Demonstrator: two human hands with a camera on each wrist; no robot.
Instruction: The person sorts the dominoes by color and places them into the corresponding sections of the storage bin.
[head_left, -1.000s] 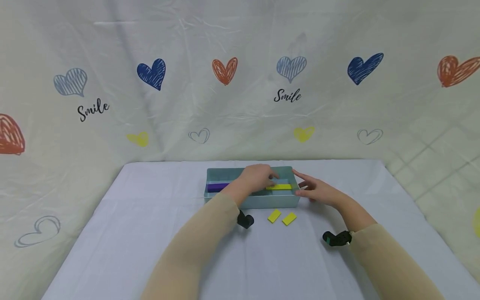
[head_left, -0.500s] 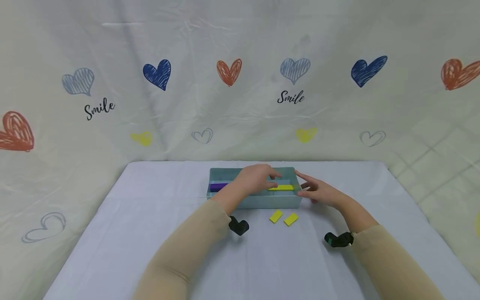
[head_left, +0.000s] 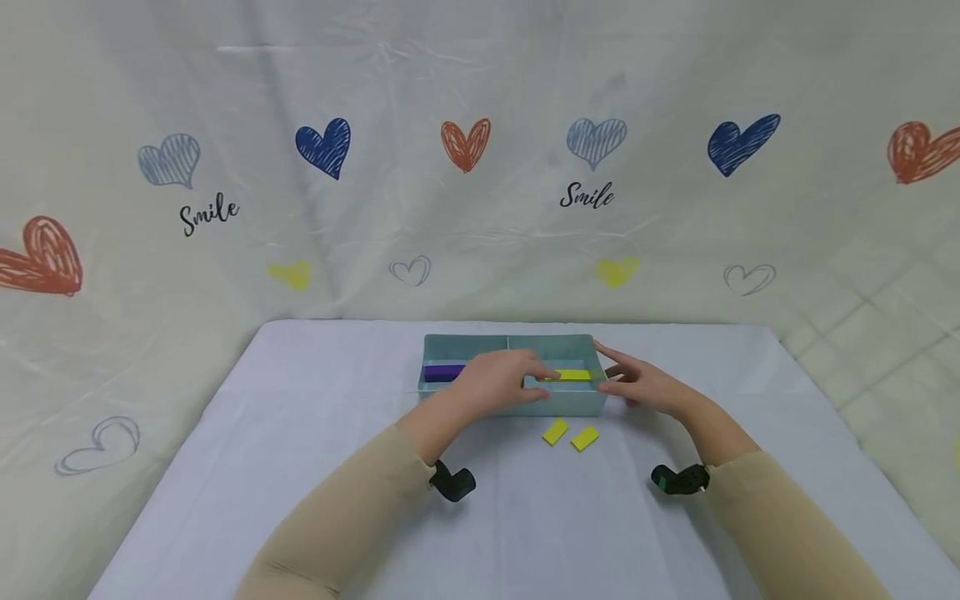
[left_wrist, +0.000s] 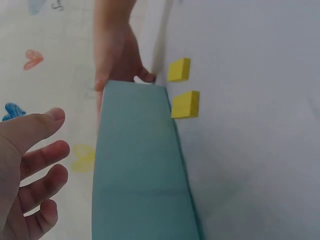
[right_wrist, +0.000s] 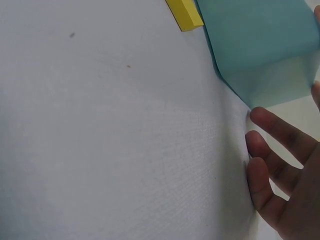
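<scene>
A long teal box (head_left: 562, 406) with a cross divider lies at the back of the table. My left hand (head_left: 495, 382) hovers over its middle, holding nothing, thumb and fingers apart. In the left wrist view that hand (left_wrist: 30, 175) shows empty beside the box wall. My right hand (head_left: 648, 387) is at the box's right end, index fingertip at the back corner and thumb at the front, other fingers relaxed. A purple strip (head_left: 442, 372) lies in the left compartment, partly hidden by my left hand, and a yellow strip (head_left: 576, 376) in the right one.
Two small yellow blocks (head_left: 555, 432) lie on the white tablecloth (head_left: 562, 517) in front of the box. Behind the table hangs a pale curtain (head_left: 517, 250) printed with hearts. Each wrist wears a black camera (head_left: 453, 481).
My left hand has drawn back from the yellow strip toward the left and the box's front side, its fingers spreading. The right hand stays at the box end. The view has shifted slightly.
</scene>
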